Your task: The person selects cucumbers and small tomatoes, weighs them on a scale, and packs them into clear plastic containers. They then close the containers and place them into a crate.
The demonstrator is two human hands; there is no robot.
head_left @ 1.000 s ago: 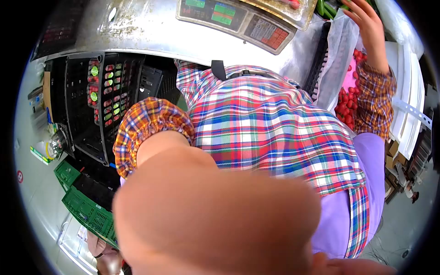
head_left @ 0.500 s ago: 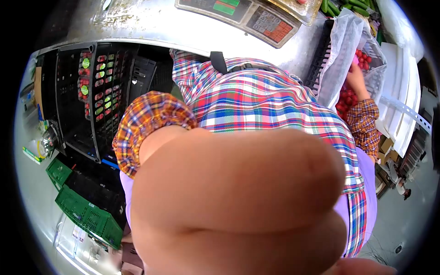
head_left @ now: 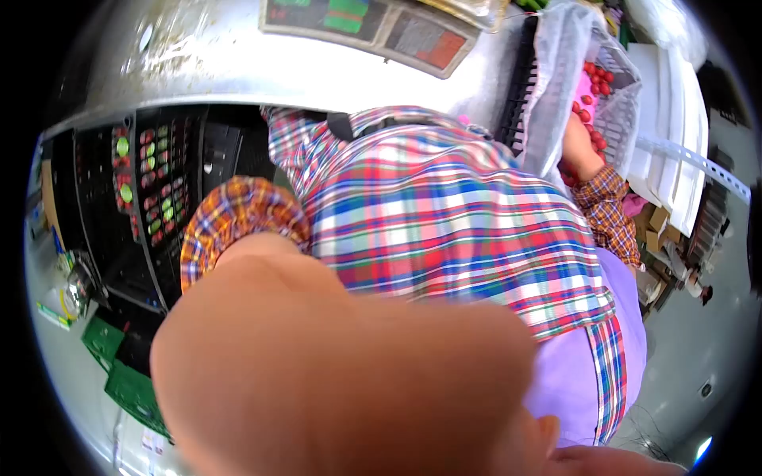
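Very close to the camera, my left hand (head_left: 341, 373) is a large blurred shape over the plaid apron (head_left: 444, 214), and its fingers cannot be made out. At the right, my right hand (head_left: 581, 151) reaches into a lined crate (head_left: 623, 103) of small red fruits (head_left: 597, 79). Its fingers are hidden by the whitish plastic liner (head_left: 548, 87) and the fruits. A pink surface shows among the fruits. Both sleeves have orange plaid cuffs.
A scale (head_left: 381, 28) rests on the metal counter (head_left: 198, 71). Black crates (head_left: 103, 214) with packed red fruits stand at the left, above green crates (head_left: 131, 389). White boxes (head_left: 675, 135) are at the right. Another person (head_left: 696, 285) is far off.
My right hand has come down from above the fruit crate into it. My left hand stays large before the camera, shifting slightly. The whole view has moved, with the crate now further left.
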